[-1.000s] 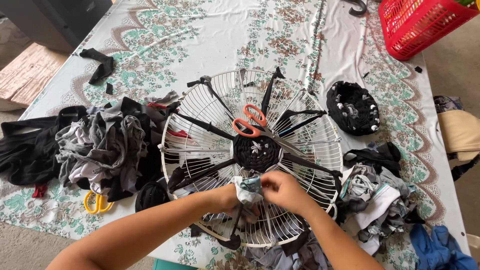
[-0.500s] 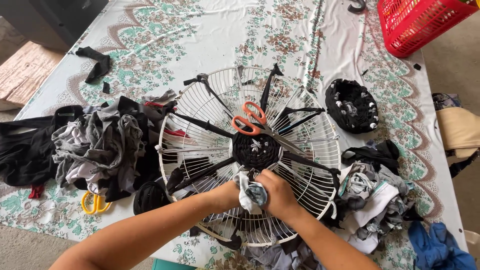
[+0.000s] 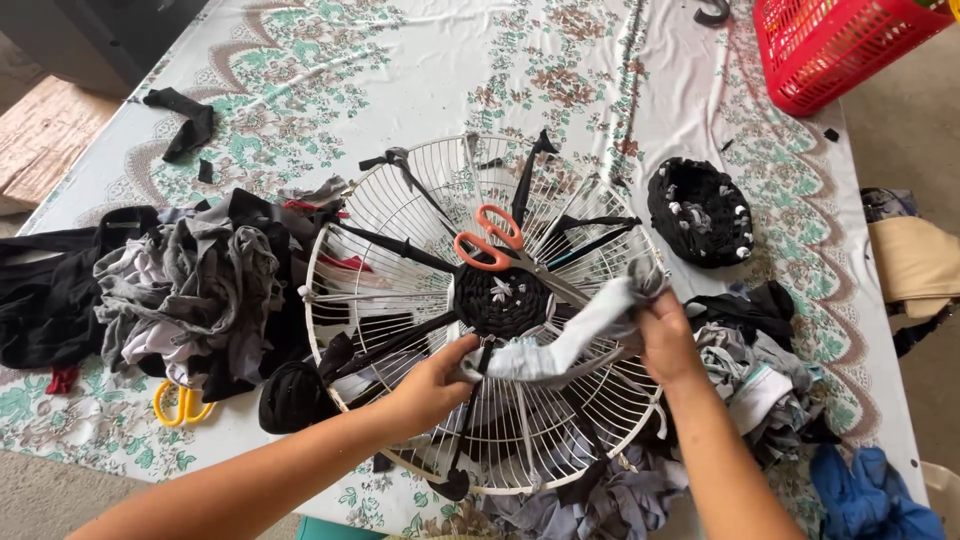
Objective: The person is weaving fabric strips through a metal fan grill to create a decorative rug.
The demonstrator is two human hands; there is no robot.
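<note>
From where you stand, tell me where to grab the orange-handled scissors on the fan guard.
Take the orange-handled scissors by the handle loops, coming from the far, upper-left side. The loops lie free on the white fan guard, while the blades point toward the stretched grey cloth strip and right hand.

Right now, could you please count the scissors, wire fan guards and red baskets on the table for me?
Scissors: 2, the orange-handled pair on the guard and the yellow-handled pair by the cloth pile.
Wire fan guards: 1.
Red baskets: 1.
Total: 4.
</note>
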